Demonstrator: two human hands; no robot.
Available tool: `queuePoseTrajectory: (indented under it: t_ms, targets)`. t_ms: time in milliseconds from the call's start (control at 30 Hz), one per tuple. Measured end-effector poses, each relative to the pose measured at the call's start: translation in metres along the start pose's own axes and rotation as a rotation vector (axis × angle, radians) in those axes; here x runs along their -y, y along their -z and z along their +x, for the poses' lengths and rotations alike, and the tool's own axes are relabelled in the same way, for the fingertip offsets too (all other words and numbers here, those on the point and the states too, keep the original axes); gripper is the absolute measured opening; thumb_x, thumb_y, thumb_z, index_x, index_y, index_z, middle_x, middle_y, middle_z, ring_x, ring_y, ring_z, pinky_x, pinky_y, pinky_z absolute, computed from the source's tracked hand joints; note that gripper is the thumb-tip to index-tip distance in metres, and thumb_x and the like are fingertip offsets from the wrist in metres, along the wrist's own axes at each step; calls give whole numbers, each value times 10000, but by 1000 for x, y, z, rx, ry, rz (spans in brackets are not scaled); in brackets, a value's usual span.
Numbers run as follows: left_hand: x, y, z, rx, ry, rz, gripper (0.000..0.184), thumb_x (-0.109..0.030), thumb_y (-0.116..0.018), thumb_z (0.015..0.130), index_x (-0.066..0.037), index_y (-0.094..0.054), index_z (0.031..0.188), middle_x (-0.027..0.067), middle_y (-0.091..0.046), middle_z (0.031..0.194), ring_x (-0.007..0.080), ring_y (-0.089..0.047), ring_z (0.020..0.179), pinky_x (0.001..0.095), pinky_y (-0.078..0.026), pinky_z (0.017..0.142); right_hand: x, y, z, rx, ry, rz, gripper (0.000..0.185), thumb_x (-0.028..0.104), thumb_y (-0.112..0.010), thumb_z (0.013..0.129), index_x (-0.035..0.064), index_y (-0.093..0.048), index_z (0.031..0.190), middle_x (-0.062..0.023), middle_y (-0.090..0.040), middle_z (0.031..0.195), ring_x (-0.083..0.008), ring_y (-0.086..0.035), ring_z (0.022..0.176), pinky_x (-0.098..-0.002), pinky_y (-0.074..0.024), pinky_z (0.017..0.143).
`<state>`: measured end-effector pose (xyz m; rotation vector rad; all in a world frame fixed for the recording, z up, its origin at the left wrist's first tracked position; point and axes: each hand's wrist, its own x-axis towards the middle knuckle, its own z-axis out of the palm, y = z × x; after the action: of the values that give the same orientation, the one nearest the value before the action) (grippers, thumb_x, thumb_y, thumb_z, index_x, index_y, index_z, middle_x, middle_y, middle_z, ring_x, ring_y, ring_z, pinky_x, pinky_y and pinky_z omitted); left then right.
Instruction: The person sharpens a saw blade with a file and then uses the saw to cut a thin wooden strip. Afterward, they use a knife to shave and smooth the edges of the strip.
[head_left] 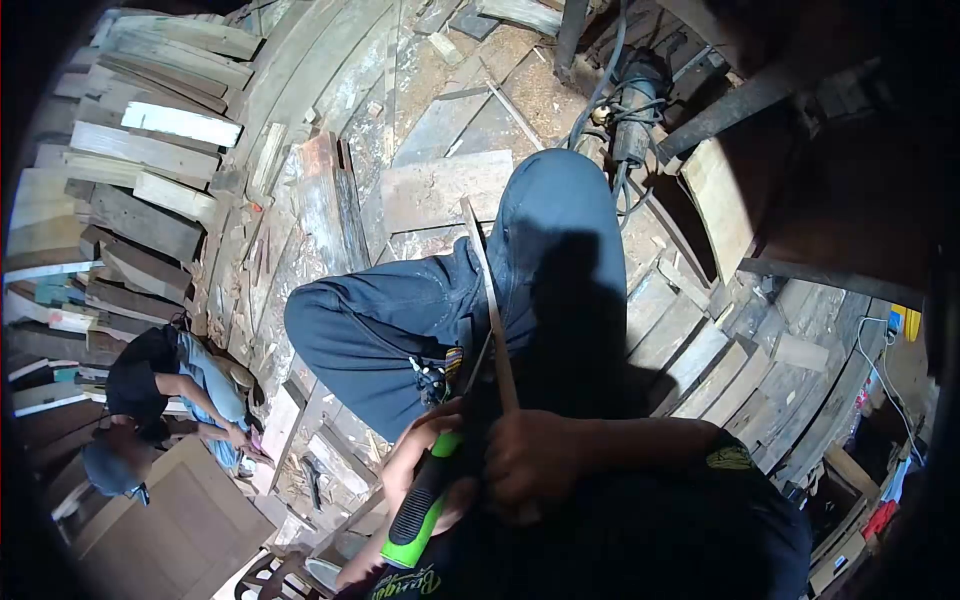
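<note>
The left hand [407, 462] is gripping a green-and-black tool handle [418, 515], slanted beside the torso; the tool's far end is lying in shadow. The right hand [528, 460] is clenching a narrow wooden strip [491, 300], forearm crossing from the right. Both hands are working close together, the strip extending forward over the dark trousers [375, 315].

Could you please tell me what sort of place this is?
Probably a woodworking shop: boards line one side, wood scraps lie scattered, and the right hand grips a wooden strip.
</note>
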<state>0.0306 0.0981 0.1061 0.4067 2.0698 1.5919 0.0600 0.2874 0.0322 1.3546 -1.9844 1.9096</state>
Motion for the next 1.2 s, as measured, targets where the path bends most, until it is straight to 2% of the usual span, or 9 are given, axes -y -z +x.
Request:
queuePoseTrajectory:
  t_ms: [100,167,233,333,400,467,867,1000,1200]
  targets:
    - [10,2,1,-7,-28,59,438,-182,-740,802,28,-571,1147,243,-590,1260,278,-599,1146,364,-449,973,-2,-1,-1,15,11,-36,199,279,-705,748,139,-578,685,-2,-561,633,-219,-614,600,-390,-454,551]
    - [21,-1,-1,-31,-19,58,419,-163,-748,795,17,-561,1123,242,-595,1249,276,-605,1131,360,-453,962,2,8,2,133,-46,2,89,227,-701,747,179,-688,822,1,-650,731,-216,-671,697,-392,-512,636]
    - [32,-8,0,-112,41,-138,461,-118,-743,791,17,-516,1168,265,-585,1268,275,-616,1093,359,-456,946,3,6,3,81,-42,24,120,265,-706,739,168,-647,778,1,-601,688,-217,-642,653,-389,-483,594]
    - [25,-11,3,-105,30,-49,546,-94,-706,809,18,-450,1278,291,-555,1321,264,-620,1116,335,-461,932,1,6,5,19,-28,39,169,297,-708,725,162,-607,739,7,-551,648,-212,-612,608,-388,-457,550]
    - [14,-8,9,-136,161,-147,486,-93,-666,833,26,-499,1273,292,-521,1373,280,-598,1196,346,-469,958,1,7,6,16,-19,36,160,291,-706,719,168,-607,743,13,-549,650,-207,-611,607,-390,-460,547]
    - [10,2,13,63,42,208,427,-104,-655,833,28,-567,1230,281,-521,1379,303,-576,1244,362,-483,969,2,5,7,-3,-46,17,163,300,-707,707,180,-611,758,21,-553,661,-202,-612,606,-387,-468,541]
    - [12,13,13,178,-78,134,233,-138,-642,861,11,-635,1040,320,-475,1399,395,-578,1226,358,-510,919,1,5,10,121,-71,48,120,274,-673,748,170,-646,802,17,-681,920,-205,-671,760,-375,-520,606]
    - [9,16,9,174,-38,164,235,-149,-632,871,14,-636,1041,330,-473,1394,414,-569,1230,368,-506,925,1,3,16,46,-17,4,204,278,-717,723,94,-634,751,-37,-640,834,-229,-677,725,-360,-532,561]
    - [2,9,23,110,-36,153,257,-149,-642,853,13,-630,1052,335,-470,1395,412,-563,1237,369,-500,931,4,11,23,354,-149,-19,153,249,-717,707,110,-652,708,-49,-637,820,-237,-674,723,-384,-561,619]
